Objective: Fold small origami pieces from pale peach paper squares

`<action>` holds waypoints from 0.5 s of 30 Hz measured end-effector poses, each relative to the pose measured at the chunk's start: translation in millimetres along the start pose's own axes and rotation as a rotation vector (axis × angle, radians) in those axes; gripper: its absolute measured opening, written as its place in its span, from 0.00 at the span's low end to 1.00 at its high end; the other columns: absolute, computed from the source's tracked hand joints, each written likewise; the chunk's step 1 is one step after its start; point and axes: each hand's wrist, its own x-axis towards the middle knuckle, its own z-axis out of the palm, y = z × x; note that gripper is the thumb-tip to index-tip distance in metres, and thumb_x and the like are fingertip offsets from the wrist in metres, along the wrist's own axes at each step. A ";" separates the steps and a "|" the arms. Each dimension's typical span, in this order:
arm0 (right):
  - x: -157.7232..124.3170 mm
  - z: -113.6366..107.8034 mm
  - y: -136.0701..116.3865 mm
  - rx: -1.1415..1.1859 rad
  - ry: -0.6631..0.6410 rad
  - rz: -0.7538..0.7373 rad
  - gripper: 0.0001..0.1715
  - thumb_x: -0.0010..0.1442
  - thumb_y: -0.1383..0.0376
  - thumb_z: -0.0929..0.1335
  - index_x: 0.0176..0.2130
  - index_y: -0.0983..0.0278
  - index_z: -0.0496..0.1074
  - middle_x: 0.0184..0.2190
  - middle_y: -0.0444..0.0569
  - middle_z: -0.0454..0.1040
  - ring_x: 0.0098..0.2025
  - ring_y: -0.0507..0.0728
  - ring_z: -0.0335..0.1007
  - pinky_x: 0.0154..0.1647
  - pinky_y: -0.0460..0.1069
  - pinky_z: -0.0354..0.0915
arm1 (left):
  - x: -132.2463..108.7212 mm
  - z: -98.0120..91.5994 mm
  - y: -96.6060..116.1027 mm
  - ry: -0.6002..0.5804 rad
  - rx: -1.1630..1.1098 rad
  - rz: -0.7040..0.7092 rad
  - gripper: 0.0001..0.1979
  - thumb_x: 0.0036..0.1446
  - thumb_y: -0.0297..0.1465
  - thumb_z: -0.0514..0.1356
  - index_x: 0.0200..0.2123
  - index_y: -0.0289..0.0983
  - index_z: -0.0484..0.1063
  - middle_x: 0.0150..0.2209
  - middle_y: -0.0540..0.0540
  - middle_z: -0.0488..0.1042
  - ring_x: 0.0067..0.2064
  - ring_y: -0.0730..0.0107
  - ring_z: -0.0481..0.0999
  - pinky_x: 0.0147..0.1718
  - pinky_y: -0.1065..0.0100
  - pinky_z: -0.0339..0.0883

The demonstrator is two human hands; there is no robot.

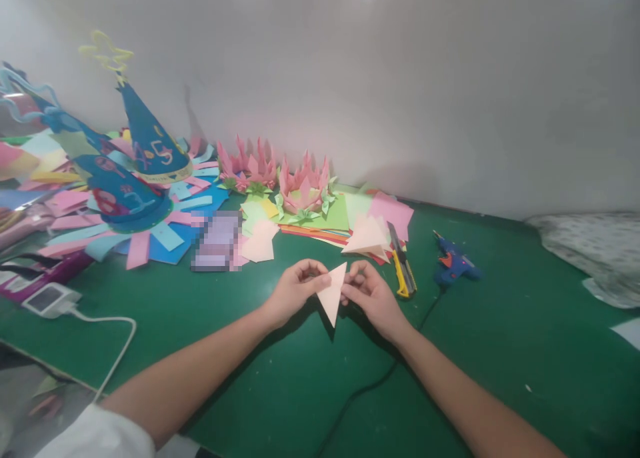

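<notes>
A pale peach piece of folded paper [333, 298], triangular with one point downward, is held up between both hands over the green table. My left hand [299, 290] pinches its upper left part, thumb in front. On the other side, my right hand [373, 295] closes on the right edge with thumb and fingertips; some of those fingers are hidden behind the paper. More peach paper [367, 237] lies just beyond my right hand, and another peach piece [260, 241] lies beyond my left.
A yellow utility knife [404, 271] and a blue glue gun [454, 261] with a black cord lie to the right. Pink paper lotus flowers [305, 185] stand on coloured sheets behind. At left are blue cone hats [150, 138], a blurred-out rectangle [217, 241] and a white cable [131, 331].
</notes>
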 end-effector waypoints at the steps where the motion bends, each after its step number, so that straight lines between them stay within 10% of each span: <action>1: 0.1 -0.3 0.1 0.001 0.012 -0.010 0.18 0.51 0.61 0.72 0.33 0.59 0.58 0.25 0.37 0.67 0.25 0.48 0.65 0.28 0.45 0.64 | -0.9 0.5 0.7 0.001 -0.032 -0.027 0.16 0.43 0.38 0.67 0.32 0.33 0.70 0.26 0.52 0.70 0.27 0.80 0.68 0.28 0.75 0.63; 15: -0.6 -3.9 -0.1 -0.094 0.048 -0.069 0.22 0.50 0.57 0.72 0.36 0.57 0.56 0.27 0.39 0.65 0.25 0.50 0.65 0.28 0.47 0.66 | -4.4 2.4 3.7 -0.068 -0.267 -0.200 0.18 0.42 0.35 0.69 0.36 0.34 0.74 0.35 0.46 0.76 0.35 0.71 0.75 0.39 0.67 0.68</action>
